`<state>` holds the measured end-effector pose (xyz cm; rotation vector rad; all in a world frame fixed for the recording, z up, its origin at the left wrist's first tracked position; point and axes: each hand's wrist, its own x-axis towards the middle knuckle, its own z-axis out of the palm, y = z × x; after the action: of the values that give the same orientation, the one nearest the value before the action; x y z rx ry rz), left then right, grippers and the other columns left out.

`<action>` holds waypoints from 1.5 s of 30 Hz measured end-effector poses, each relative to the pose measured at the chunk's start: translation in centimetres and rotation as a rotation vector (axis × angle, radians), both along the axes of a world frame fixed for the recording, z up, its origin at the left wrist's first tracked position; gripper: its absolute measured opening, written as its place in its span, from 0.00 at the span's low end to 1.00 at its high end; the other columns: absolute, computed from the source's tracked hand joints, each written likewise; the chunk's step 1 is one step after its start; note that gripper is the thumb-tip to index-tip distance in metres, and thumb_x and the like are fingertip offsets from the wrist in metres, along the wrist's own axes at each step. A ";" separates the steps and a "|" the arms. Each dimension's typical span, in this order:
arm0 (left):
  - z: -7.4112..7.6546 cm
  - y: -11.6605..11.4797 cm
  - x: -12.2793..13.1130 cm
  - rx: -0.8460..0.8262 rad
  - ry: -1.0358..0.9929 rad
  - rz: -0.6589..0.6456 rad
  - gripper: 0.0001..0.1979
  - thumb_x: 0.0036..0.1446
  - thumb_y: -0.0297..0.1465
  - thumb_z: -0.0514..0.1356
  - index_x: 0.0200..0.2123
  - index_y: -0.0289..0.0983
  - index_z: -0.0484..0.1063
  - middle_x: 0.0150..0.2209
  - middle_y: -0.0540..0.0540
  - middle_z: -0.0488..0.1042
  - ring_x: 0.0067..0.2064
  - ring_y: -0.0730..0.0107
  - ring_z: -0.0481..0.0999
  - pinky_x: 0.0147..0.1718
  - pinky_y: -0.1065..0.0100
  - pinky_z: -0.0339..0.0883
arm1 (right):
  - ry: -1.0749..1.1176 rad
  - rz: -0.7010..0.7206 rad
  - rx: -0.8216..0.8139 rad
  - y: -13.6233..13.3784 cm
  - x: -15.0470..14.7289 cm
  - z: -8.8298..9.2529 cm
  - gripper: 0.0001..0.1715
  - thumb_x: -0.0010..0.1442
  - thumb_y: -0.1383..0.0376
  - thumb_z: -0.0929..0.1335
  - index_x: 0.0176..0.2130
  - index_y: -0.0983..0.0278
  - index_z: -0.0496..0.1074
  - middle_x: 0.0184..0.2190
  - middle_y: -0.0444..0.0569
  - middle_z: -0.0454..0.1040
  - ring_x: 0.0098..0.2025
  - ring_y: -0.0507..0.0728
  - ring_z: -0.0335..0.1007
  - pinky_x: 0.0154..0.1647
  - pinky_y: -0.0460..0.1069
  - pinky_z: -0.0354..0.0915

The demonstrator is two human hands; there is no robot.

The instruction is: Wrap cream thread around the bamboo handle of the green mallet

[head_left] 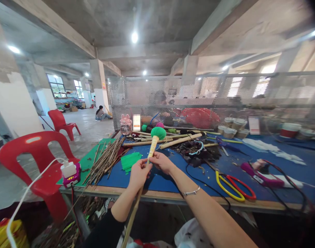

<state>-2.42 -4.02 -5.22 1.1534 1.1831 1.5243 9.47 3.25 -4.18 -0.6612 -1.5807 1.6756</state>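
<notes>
Surface, blue-topped and crowded, lies beneath the work; the stick is held at a slant over its near edge, running from the bottom of the view upward and away from the person. Slim and long, the stick is judged light and stiff, so a small turn at the grip should swing its far end widely; take the main hold on the bare shaft, directly below the wrapping. A loose twig bundle lies to the left on the surface, apart from the hands. The left hand is closed in a pinch around the bare shaft, thumb against fingers. The right hand, just beside it and slightly farther up, is closed to a fingertip pinch at the lower end of the wrapped neck; the exact contact beneath these fingers is partly hidden. The wrapped neck, pale yellow and narrowing toward the shaft, is probably firm, but its layers could slip or loosen under a dragging grip; apply light, even pressure. The green head, rounded and mounted at the top of the neck, appears soft; avoid gripping it, since squeezing could deform it.
</notes>
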 end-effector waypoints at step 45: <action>0.1 -0.8 -0.1 0.017 -0.153 0.052 0.29 0.37 0.34 0.68 0.43 0.34 0.61 0.20 0.55 0.69 0.19 0.79 0.67 0.16 0.77 0.62 | -0.012 0.009 -0.049 -0.4 0.2 0.5 0.22 0.41 0.57 0.73 0.32 0.68 0.65 0.11 0.32 0.54 0.11 0.41 0.38 0.11 0.41 0.33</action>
<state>-2.50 -4.78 -5.12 1.0045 1.1059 1.6342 9.69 2.81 -3.68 -0.6912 -1.5572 1.7246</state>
